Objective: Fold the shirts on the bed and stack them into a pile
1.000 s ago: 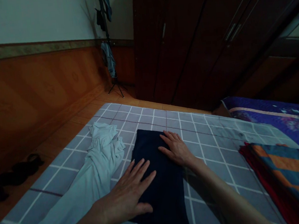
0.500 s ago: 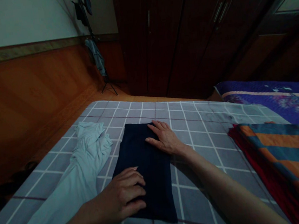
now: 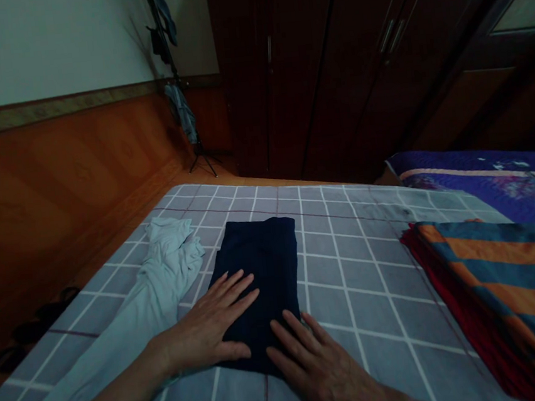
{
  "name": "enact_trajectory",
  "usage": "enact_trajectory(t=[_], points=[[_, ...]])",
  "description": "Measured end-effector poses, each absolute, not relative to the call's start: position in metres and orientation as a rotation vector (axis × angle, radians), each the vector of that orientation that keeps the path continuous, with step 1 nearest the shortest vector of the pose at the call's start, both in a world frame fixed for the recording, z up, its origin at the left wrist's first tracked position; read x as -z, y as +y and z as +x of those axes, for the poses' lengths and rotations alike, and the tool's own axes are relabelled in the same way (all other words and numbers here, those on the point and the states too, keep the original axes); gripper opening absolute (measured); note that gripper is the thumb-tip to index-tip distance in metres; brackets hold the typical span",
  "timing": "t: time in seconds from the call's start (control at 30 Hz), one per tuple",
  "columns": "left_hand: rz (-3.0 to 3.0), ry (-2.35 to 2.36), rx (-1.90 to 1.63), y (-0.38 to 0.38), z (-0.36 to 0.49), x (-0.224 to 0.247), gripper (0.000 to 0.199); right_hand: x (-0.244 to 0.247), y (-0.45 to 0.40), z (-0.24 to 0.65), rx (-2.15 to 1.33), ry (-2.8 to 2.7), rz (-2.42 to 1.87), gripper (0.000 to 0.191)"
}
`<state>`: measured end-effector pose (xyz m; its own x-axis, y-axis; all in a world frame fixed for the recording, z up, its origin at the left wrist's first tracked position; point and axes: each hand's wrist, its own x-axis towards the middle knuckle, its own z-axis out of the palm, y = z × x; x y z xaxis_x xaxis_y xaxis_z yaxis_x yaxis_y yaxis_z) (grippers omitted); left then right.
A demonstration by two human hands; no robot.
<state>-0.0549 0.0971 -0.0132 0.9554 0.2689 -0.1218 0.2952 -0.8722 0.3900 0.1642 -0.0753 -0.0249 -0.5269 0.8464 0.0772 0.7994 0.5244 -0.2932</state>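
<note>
The left hand (image 3: pixel 208 328) and right hand (image 3: pixel 316 366) lie open and flat, grasping nothing, pressing down the near end of a folded navy cloth (image 3: pixel 259 264) to keep it smooth. It sits mid-way on a grey checked bedsheet (image 3: pixel 351 287), right of a crumpled pale blue cloth (image 3: pixel 170 266).

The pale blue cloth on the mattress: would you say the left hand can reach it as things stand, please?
Probably yes: the left hand rests on the folded navy garment, and the pale blue cloth lies just beside it, with nothing between them.
</note>
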Motion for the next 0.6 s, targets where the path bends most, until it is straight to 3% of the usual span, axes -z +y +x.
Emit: enact_trajectory(t=[0.17,0.43,0.6], points=[[2.671,0.4,0.15,0.102,-0.052,0.004,0.098,0.027,-0.077,0.167,-0.416,-2.539,-1.384,0.066],[2.799,0.682,0.055,0.136,-0.025,-0.013,0.057,0.036,-0.08,0.166,-0.207,-2.476,-1.44,0.074],[2.836,0.671,-0.01,0.164,-0.005,-0.005,0.055,0.05,-0.08,0.167,-0.051,-2.458,-1.409,0.078]])
